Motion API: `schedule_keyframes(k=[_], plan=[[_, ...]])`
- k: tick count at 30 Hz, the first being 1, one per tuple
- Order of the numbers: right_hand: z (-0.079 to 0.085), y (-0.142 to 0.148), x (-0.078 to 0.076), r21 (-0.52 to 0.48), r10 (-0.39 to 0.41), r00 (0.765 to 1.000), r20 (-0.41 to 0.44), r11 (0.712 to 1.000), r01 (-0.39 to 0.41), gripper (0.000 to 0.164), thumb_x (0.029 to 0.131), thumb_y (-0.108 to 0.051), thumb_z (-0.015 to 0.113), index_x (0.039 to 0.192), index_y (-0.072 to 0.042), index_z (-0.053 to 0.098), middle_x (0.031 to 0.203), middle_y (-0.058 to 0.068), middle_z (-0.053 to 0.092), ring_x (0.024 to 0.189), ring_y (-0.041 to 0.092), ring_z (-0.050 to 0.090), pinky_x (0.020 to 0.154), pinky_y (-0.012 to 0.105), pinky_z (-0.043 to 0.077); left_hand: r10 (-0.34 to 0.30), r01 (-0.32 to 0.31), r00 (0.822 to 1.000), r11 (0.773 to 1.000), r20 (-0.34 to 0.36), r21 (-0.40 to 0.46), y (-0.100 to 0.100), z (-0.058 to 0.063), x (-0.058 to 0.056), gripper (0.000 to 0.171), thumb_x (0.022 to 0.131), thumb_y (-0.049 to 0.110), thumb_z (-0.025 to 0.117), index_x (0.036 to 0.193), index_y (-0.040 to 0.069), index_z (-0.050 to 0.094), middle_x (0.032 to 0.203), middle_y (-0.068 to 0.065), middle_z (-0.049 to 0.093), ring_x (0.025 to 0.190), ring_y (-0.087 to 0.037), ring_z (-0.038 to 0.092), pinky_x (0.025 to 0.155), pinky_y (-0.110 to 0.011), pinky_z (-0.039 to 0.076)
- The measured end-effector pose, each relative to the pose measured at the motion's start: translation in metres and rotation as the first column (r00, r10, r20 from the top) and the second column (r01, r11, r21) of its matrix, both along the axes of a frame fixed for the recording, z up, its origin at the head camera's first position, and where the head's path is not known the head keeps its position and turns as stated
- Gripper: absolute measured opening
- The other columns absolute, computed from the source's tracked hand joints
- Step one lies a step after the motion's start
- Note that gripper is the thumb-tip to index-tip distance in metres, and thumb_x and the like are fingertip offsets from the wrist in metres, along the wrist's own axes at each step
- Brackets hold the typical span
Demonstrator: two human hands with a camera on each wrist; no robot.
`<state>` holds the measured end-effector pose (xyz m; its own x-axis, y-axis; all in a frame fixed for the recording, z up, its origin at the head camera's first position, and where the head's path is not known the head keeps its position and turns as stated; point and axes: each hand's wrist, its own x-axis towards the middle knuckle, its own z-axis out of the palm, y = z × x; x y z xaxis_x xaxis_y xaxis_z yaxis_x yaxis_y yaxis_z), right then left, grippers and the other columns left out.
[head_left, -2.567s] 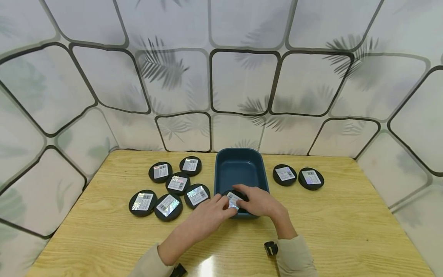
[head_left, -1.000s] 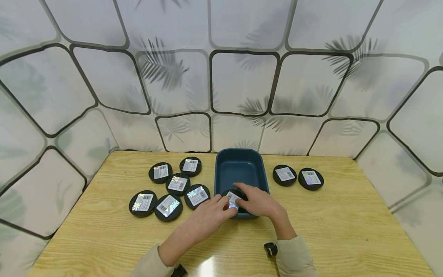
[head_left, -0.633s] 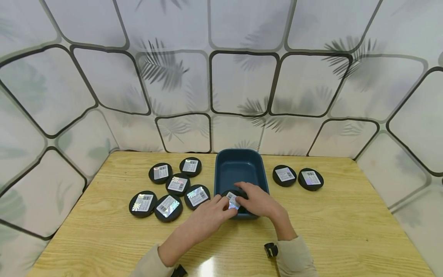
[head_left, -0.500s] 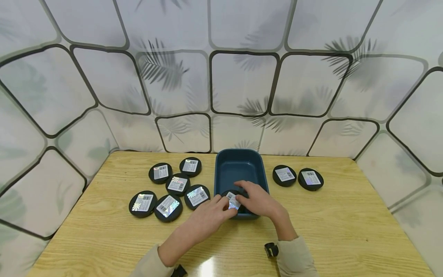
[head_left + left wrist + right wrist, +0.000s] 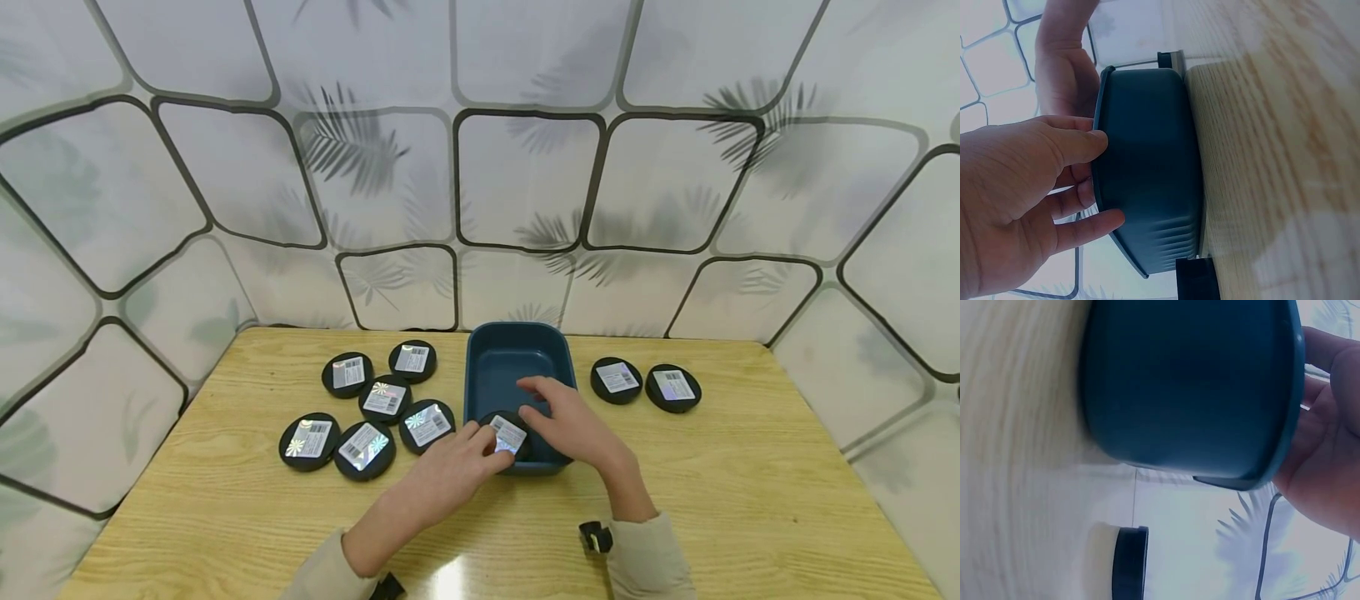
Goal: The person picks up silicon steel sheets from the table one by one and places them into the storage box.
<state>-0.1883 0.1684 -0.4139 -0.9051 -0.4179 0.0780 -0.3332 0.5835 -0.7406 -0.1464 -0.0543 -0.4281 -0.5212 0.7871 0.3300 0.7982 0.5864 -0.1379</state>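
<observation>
A dark blue rectangular bin stands at the middle of the table, its outer wall close up in the left wrist view. At its near end a flat round black container with a white barcode label lies within the rim. My left hand holds this container's near-left edge, thumb and fingers bent over the bin's rim. My right hand hovers over the bin's right side, just right of the container, fingers loosely bent and holding nothing. In the right wrist view the right hand is partly behind the bin.
Several similar black containers lie label-up left of the bin, some touching. To its right are two more, a nearer-in one and an outer one. A patterned curtain closes off the table's back edge.
My right hand has let go of the black container and shifted right and slightly away from it, uncovering more of its label. The left hand and the bin have stayed in place.
</observation>
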Motion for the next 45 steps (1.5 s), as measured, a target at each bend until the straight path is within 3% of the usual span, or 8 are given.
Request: schedule_keyframes(k=[5,10,14,18,26,38,45], plan=[[0.005,0.007,-0.001,-0.048,-0.016,1.000,-0.007,0.999,0.015,0.045,0.101,-0.016,0.056,0.142,0.001,0.047,0.141,0.021,0.051,0.127,0.039,0.050,0.101,0.055,0.043,-0.008,0.008,1.000,1.000,0.014,0.006,-0.001,-0.001,0.000,0.017,0.093,0.013,0.066,0.107,0.024,0.064,0.096,0.000,0.055,0.080,-0.015,0.047,0.059,-0.022,0.042],[0.009,0.016,-0.002,-0.084,-0.066,0.994,-0.085,0.995,0.059,0.044,0.100,-0.013,0.058,0.140,0.000,0.049,0.139,0.023,0.054,0.127,0.038,0.052,0.101,0.056,0.044,-0.011,0.011,1.000,1.000,0.016,0.016,-0.001,-0.001,0.000,0.017,0.094,0.013,0.065,0.106,0.024,0.064,0.095,0.001,0.054,0.080,-0.015,0.047,0.060,-0.022,0.043],[0.010,0.025,-0.003,-0.093,-0.144,0.980,-0.139,0.987,0.132,0.044,0.098,-0.010,0.060,0.139,0.001,0.050,0.138,0.022,0.055,0.126,0.038,0.053,0.100,0.057,0.044,-0.010,0.010,1.000,1.000,0.018,0.016,-0.001,0.000,0.000,0.016,0.094,0.013,0.064,0.106,0.024,0.064,0.095,0.001,0.054,0.081,-0.015,0.047,0.060,-0.022,0.043],[0.011,0.036,-0.004,-0.101,-0.213,0.969,-0.128,0.974,0.201,0.044,0.099,-0.011,0.060,0.140,0.002,0.049,0.140,0.021,0.052,0.129,0.039,0.050,0.103,0.057,0.042,-0.013,0.012,1.000,1.000,0.015,0.017,-0.001,0.000,0.000,0.017,0.093,0.012,0.065,0.106,0.024,0.064,0.094,0.001,0.054,0.081,-0.015,0.047,0.060,-0.022,0.042],[0.012,0.055,-0.005,-0.089,-0.301,0.937,-0.179,0.953,0.289,0.042,0.098,-0.009,0.059,0.138,0.004,0.050,0.138,0.024,0.053,0.128,0.040,0.049,0.103,0.056,0.041,-0.014,0.014,1.000,1.000,-0.008,0.021,0.000,-0.002,0.000,0.018,0.091,0.011,0.065,0.104,0.023,0.063,0.092,0.001,0.052,0.080,-0.016,0.047,0.058,-0.022,0.041],[0.015,0.061,-0.005,-0.066,-0.313,0.924,-0.218,0.950,0.306,0.042,0.097,-0.008,0.061,0.136,0.005,0.052,0.134,0.025,0.054,0.126,0.041,0.050,0.101,0.056,0.042,-0.018,0.017,1.000,0.999,0.021,0.039,0.000,-0.002,0.000,0.018,0.092,0.009,0.065,0.104,0.022,0.064,0.091,0.001,0.051,0.079,-0.016,0.045,0.059,-0.022,0.040],[0.014,0.080,-0.001,0.004,-0.329,0.917,-0.226,0.941,0.339,0.045,0.097,-0.007,0.059,0.140,0.004,0.048,0.137,0.028,0.046,0.128,0.045,0.043,0.101,0.061,0.037,-0.017,0.016,1.000,0.999,0.017,0.028,0.000,0.000,0.000,0.021,0.089,0.008,0.068,0.103,0.022,0.064,0.091,0.001,0.052,0.079,-0.016,0.046,0.061,-0.023,0.042]])
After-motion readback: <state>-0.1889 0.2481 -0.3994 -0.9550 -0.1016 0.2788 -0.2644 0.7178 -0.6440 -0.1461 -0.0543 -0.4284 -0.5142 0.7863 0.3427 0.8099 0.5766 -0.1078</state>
